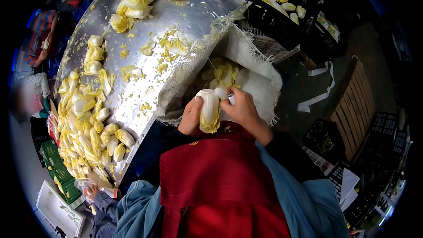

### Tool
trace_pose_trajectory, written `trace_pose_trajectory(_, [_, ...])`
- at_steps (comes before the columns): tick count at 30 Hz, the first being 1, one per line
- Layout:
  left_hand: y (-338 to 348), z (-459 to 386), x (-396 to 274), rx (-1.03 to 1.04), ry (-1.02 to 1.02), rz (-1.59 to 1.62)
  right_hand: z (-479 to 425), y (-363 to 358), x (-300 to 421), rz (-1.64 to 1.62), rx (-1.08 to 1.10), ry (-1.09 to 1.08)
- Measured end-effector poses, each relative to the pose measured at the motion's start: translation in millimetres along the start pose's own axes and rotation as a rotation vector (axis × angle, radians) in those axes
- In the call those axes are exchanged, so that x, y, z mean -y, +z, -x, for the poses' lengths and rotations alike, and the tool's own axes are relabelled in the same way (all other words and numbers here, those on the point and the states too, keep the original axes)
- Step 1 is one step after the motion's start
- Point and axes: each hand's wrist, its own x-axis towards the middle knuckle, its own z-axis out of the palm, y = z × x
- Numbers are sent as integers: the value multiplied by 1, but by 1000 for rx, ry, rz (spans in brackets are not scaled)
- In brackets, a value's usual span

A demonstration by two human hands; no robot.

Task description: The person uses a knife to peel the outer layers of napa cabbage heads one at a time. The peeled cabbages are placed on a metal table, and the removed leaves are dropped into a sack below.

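Observation:
My left hand (190,116) is closed around the side of a small napa cabbage (209,107), its white base up and its yellow leaf end toward me. Close by on the right, my right hand (243,107) grips what looks like a knife by its pale handle (231,98); a thin line like its blade runs up and left. A round white piece of cabbage (221,93) is at the right fingers, beside the cabbage base. Just beyond both hands gapes a white woven sack (261,54) with frayed edges, holding loose yellow leaves (226,74).
The metal table (195,10) on my left bears a large cabbage heap (86,129), more cabbages (137,1) at its far end and leaf scraps. Black crates (274,19) stand beyond the sack. A wooden pallet (352,109) is at right. Other people work along the left.

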Motion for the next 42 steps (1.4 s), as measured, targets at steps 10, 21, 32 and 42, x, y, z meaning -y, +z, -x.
trace_pose_trajectory(10, [-10, -2, -6, -55, -18, -5, 6, -15, 1, -319, 189, 197])
trace_pose_trajectory(21, [-1, -8, 14, -128, 26, -38, 13, 2, 17, -96, 202, 45])
trace_pose_trajectory(32, [-11, -14, 22, -123, 8, -52, 10, 2, 14, -55, 182, 3])
trace_pose_trajectory(42, [-6, -15, 17, -55, -63, 91, 8, 1, 7, -43, 40, 37])
